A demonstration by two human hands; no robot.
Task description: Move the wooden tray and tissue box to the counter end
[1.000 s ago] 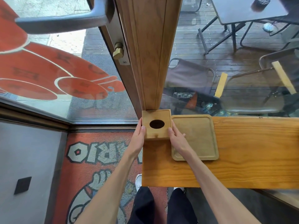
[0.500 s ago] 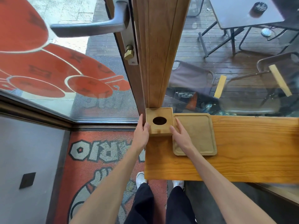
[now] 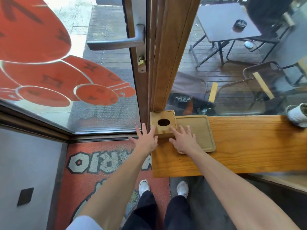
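A square wooden tissue box (image 3: 163,123) with a dark oval hole in its top stands at the far left corner of the wooden counter (image 3: 249,146), against the door post. A flat wooden tray (image 3: 199,128) lies right beside it, touching its right side. My left hand (image 3: 145,140) hovers at the box's near left corner, fingers spread, holding nothing. Just in front of the box, my right hand (image 3: 182,140) is spread over the tray's near left part, and it grips nothing.
A wooden door post (image 3: 167,55) rises behind the box, with a door handle (image 3: 116,42) to its left. A white ribbed pot (image 3: 297,115) sits at the counter's far right. Glass runs behind the counter. Below the counter end is a red floor mat (image 3: 103,171).
Both hands have let go of the tissue box's sides and drawn back slightly with fingers spread. The box and tray have stayed at the counter end. The camera view has tilted and widened.
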